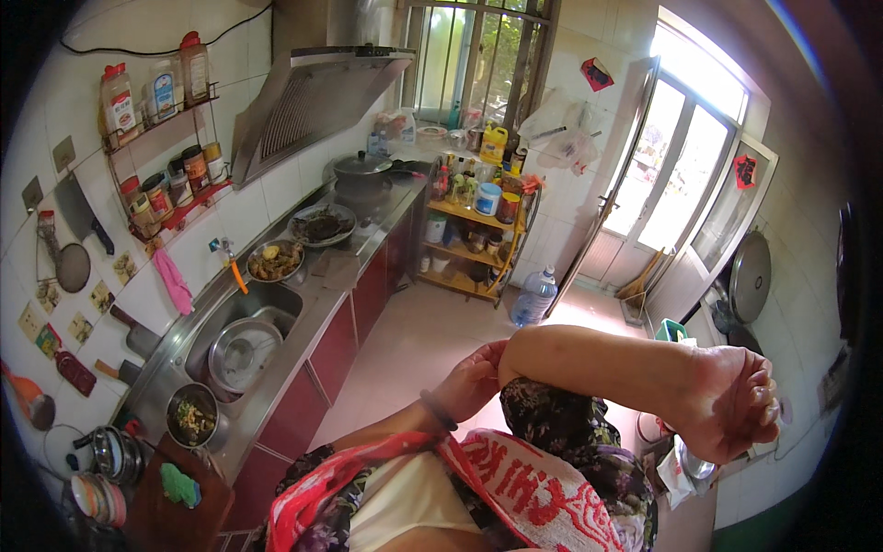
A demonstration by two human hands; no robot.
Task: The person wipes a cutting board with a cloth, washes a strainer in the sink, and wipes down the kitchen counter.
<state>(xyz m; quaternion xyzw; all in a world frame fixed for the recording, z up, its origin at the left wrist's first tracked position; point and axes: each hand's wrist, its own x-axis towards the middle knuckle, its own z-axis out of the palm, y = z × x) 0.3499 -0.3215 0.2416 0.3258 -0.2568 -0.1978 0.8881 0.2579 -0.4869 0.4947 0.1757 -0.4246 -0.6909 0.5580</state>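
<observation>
My left hand (474, 379), with a dark band at its wrist, touches my bent right arm (593, 359) at the elbow. Its fingertips are partly hidden there, so I cannot tell whether they grip. Raised out to the right, my right hand (731, 403) has its fingers curled in, and nothing shows in it. Below the elbow bunches a dark floral sleeve (552, 407). A red-and-white towel (531, 483) bearing writing hangs around my neck over a floral garment.
Left runs a steel counter with a sink (276, 310), a metal basin (245, 355), bowls of food (276, 260), and a cutting board (176, 483). A range hood (324, 96) juts above. Ahead stand a shelf rack (469, 252), a water jug (534, 297) and a glazed door (662, 159).
</observation>
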